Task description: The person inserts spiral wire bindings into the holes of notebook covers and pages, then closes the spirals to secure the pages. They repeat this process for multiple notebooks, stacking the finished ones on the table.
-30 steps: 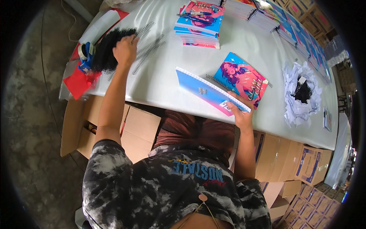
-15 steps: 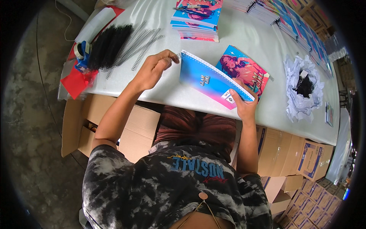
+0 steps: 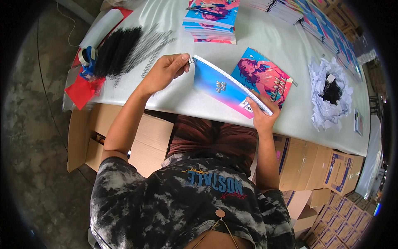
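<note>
My right hand (image 3: 264, 116) grips a blue-and-pink notebook (image 3: 212, 79) by its right end, thumb on the cover. The notebook is tilted above the table, with a row of punched holes along its upper edge. At its upper left corner, the thumb and fingers of my left hand (image 3: 165, 74) pinch the end of a dark spiral binding coil (image 3: 192, 60). How far the coil runs through the holes I cannot make out. Just behind lies another notebook (image 3: 261, 76) with an illustrated cover and a coil along its edge.
Loose spiral coils (image 3: 155, 50) lie beside a dense black bundle of coils (image 3: 116, 52) on the left. A blue tape dispenser (image 3: 88, 62) is near them. Notebooks are stacked (image 3: 211, 31) at the back, with pliers on top. Crumpled paper (image 3: 319, 108) surrounds black material on the right.
The notebook has shifted slightly left and tipped, so more of its page edge shows. My left hand has moved a little left, its thumb now raised along the coil end.
</note>
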`<state>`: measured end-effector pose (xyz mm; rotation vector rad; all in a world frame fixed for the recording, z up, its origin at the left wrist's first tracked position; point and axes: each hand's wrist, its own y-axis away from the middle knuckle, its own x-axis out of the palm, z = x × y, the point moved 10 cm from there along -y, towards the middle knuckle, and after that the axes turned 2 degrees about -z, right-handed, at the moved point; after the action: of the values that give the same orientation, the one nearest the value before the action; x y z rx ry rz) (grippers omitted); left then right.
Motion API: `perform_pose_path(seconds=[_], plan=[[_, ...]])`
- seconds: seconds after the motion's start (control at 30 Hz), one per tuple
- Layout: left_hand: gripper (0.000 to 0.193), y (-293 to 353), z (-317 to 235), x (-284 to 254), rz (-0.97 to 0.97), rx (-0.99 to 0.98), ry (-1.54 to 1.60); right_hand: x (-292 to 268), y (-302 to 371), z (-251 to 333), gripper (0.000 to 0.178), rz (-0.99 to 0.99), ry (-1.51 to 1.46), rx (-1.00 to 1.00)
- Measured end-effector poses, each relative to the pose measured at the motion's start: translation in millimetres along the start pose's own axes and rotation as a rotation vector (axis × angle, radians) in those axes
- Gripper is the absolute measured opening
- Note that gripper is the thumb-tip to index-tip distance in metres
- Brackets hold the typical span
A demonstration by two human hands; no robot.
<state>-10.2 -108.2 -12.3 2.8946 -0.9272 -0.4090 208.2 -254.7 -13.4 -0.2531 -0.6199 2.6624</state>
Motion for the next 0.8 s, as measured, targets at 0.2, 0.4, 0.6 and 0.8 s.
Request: perform_pose_path(seconds=[0.2,0.4,0.6,0.8], plan=[[0.035,-10,-20,-10,0.073,-0.053,-0.042,3,0,11,0.021,0.035,0.004,-0.107],[0.017,11,-84,5,0.081,0.495,-0.668,6,5,-10,0.022,0.077,-0.191,0.149],[0.031,26,-107,24,-0.072,0.662,-1.242,21,7,9,0.028,0.214,0.042,-0.017],[0.028,22,-93,30,0.063,0.516,-1.298,23,14,10,0.034,0.196,0.042,-0.125]])
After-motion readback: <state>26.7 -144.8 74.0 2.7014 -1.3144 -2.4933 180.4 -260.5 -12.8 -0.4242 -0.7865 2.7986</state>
